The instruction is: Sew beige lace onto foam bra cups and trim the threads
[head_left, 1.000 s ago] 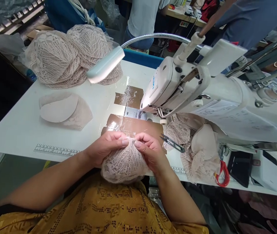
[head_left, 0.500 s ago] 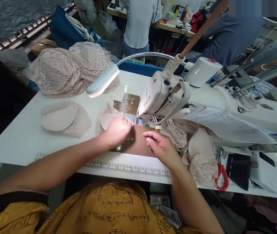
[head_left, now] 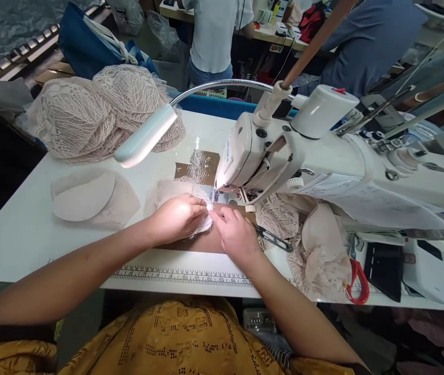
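Note:
In front of the sewing machine, my left hand is closed on a pale beige lace bra cup, which lies on the brown covered patch of the table. My right hand meets it at the cup's right edge, thumb and fingers pinched on the lace just in front of the needle area. The fingertips of both hands almost touch, partly washed out by the lamp's glare. Black thread snips lie beside my right hand. Farther left rests a smooth cup on sheer fabric.
A pile of lace cups fills the back left under a lamp. Right of the needle are more lace pieces, red-handled scissors and a black phone-like device. A printed ruler runs along the front edge. Two people are beyond.
My right hand has moved left to the lace cup. My left hand has lowered slightly, and more of the lace cup shows under it. The thread snips have come into view. The camera has shifted slightly.

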`<action>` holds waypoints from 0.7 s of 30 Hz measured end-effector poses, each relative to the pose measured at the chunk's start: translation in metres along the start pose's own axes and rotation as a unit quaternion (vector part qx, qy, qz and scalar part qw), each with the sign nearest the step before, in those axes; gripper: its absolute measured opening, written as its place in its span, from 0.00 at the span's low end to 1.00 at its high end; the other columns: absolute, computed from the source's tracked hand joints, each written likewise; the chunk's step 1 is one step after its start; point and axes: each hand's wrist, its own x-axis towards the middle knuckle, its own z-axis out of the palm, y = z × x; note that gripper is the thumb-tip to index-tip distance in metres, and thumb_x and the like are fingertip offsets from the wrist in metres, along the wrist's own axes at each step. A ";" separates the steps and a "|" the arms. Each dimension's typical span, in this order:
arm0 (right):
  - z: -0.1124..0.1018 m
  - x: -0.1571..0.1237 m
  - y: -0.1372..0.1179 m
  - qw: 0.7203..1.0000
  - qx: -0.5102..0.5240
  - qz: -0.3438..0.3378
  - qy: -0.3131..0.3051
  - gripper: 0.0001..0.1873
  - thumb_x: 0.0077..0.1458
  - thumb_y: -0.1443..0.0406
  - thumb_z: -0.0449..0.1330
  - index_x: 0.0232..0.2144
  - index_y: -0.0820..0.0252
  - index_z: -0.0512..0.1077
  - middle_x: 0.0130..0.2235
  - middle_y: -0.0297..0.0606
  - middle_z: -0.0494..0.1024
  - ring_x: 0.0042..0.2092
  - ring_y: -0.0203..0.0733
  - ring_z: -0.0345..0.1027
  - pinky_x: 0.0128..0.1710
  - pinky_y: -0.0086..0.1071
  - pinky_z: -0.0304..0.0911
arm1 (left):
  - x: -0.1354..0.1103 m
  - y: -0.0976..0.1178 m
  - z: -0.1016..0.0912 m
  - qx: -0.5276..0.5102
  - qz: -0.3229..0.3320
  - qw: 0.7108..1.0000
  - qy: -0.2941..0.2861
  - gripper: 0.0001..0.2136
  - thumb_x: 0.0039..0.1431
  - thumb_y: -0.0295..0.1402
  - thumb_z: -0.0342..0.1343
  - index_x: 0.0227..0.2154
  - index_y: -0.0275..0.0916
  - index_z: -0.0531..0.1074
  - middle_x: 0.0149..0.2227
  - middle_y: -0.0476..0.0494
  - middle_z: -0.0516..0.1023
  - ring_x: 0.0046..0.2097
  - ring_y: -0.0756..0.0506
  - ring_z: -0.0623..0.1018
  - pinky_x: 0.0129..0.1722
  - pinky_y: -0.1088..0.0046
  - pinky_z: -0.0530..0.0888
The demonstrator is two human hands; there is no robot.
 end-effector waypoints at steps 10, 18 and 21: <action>-0.007 0.008 0.001 0.998 0.001 0.067 -0.011 0.24 0.63 0.71 0.46 0.58 0.52 0.67 0.44 0.45 0.74 0.40 0.46 0.65 0.36 0.35 0.58 | 0.014 -0.021 0.029 0.065 0.053 0.996 0.006 0.14 0.68 0.29 0.44 0.44 0.37 0.76 0.50 0.37 0.78 0.50 0.43 0.76 0.48 0.66 0.74; -0.007 0.012 0.005 0.997 0.033 0.074 0.004 0.26 0.60 0.73 0.48 0.58 0.53 0.67 0.44 0.48 0.74 0.38 0.46 0.66 0.34 0.36 0.58 | 0.027 -0.030 0.016 0.037 0.092 0.995 0.006 0.16 0.67 0.31 0.44 0.43 0.32 0.77 0.49 0.34 0.79 0.46 0.41 0.77 0.46 0.62 0.75; -0.006 0.012 0.004 0.996 0.034 0.076 0.003 0.26 0.60 0.74 0.48 0.58 0.53 0.67 0.44 0.48 0.74 0.39 0.47 0.66 0.33 0.37 0.58 | 0.026 -0.033 0.015 0.021 0.090 0.996 0.001 0.16 0.67 0.31 0.45 0.45 0.32 0.77 0.49 0.34 0.79 0.47 0.40 0.76 0.46 0.61 0.75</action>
